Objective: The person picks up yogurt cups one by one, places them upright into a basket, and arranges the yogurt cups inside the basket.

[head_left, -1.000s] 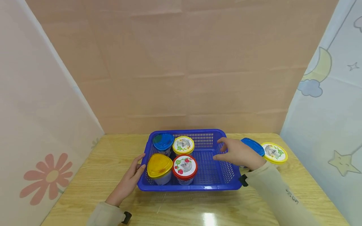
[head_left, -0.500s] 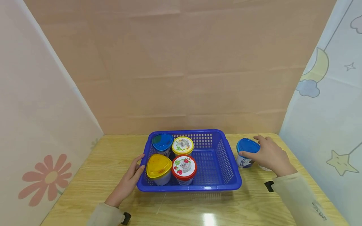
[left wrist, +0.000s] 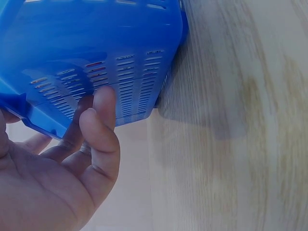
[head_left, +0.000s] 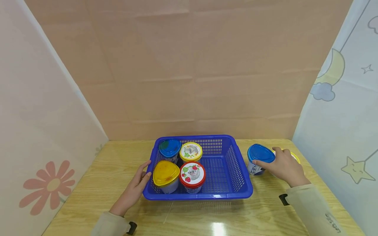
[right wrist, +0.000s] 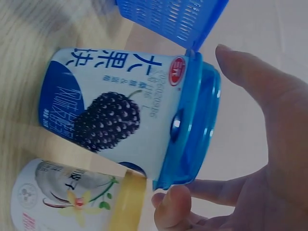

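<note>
In the head view my left hand [head_left: 134, 186] holds the left rim of a blue plastic basket [head_left: 218, 196]. Its bent fingers lie against the slotted outer wall in the left wrist view. To the basket's right stands a blue-lidded yogurt cup [head_left: 256, 167], upright on the table. My right hand [head_left: 284, 167] is around its lid, thumb on the near side and fingers on the far side. In the right wrist view, a gap shows between the thumb and the blue lid [right wrist: 192, 125]; blackberries are printed on the cup. Partly behind this hand is a yellow-rimmed yogurt cup [right wrist: 67, 199].
Inside the basket's left half sit a blue-lidded cup [head_left: 170, 149], a yellow-lidded cup [head_left: 166, 173], a yellow-rimmed cup [head_left: 191, 151] and a red-rimmed cup [head_left: 192, 175]. The wooden table [head_left: 124, 164] meets a brown backdrop [head_left: 192, 98] behind.
My right hand has moved right from above the basket's right edge to the blue-lidded cup outside it. That cup leans slightly differently than half a second ago. My left hand stays on the rim.
</note>
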{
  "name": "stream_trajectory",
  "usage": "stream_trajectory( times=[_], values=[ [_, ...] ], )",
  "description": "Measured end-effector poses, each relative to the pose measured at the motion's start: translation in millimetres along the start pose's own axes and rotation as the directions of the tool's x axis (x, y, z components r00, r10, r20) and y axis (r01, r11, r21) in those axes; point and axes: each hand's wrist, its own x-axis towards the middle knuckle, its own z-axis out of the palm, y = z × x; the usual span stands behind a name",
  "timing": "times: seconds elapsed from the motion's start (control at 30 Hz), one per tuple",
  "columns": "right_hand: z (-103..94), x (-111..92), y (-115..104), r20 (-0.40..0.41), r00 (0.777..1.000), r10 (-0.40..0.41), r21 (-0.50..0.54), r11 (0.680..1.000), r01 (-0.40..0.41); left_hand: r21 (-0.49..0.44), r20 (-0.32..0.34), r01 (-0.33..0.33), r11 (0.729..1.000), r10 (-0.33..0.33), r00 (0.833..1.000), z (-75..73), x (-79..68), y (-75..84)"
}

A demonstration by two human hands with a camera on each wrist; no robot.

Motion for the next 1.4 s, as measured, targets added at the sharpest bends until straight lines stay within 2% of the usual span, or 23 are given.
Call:
stream_trajectory(
  times=[0.4, 0.77, 1.4],
  values=[
    [6.1, 1, 4, 0.006, 1.000, 0.017, 0.026, 1.000, -0.017, 0.003, -0.021, -0.005, 1.000, 0.005, 1.000, 0.7, -0.5, 1.5],
    [9.4, 3, 5, -0.002, 1.000, 0.017, 0.028, 0.999, -0.017, -0.010, -0.006, -0.010, 1.000, 0.010, 1.000, 0.0, -0.9, 0.2],
    [10.8, 6, 4, 0.006, 1.000, 0.020, 0.056, 0.998, -0.020, 0.008, -0.024, 0.010, 1.000, -0.010, 1.000, 0.9, -1.5, 0.8]
  ],
)
